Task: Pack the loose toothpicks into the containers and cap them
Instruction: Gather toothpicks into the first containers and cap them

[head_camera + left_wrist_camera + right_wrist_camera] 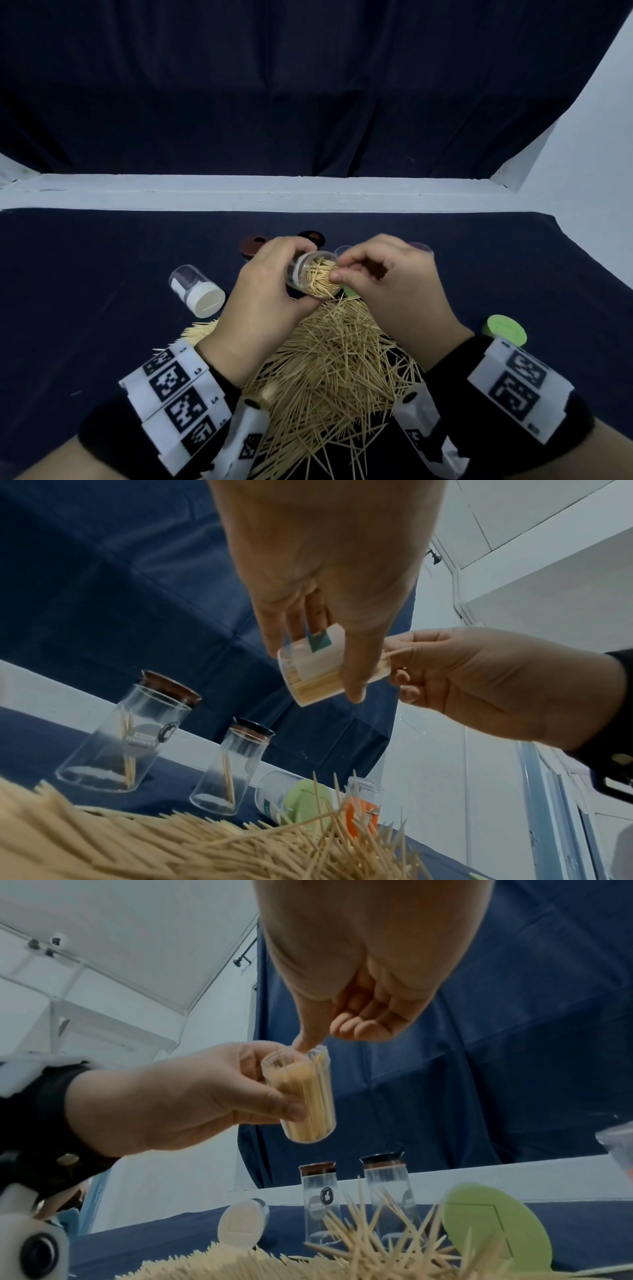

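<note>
- A white-capped container point(196, 289) is lying on its side at the left, well apart from the table's near-left cloth, where open room is showing.
- The left hand point(265, 301) is curling its fingers round an uncapped clear container point(313, 275), tilted above the pile and packed nearly full of toothpicks.
- Loose toothpicks point(329, 370) are sprawling in one big heap below both wrists.
- The right hand point(394, 284) is pinching thumb and forefinger together at the container's mouth; whether they are gripping a toothpick I cannot tell.
- Two dark-capped jars point(137, 731) point(236, 764) are standing behind, one bearing small writing too blurred to read.
- A green cap point(505, 330) is sitting at the right, near the cloth's edge.
</note>
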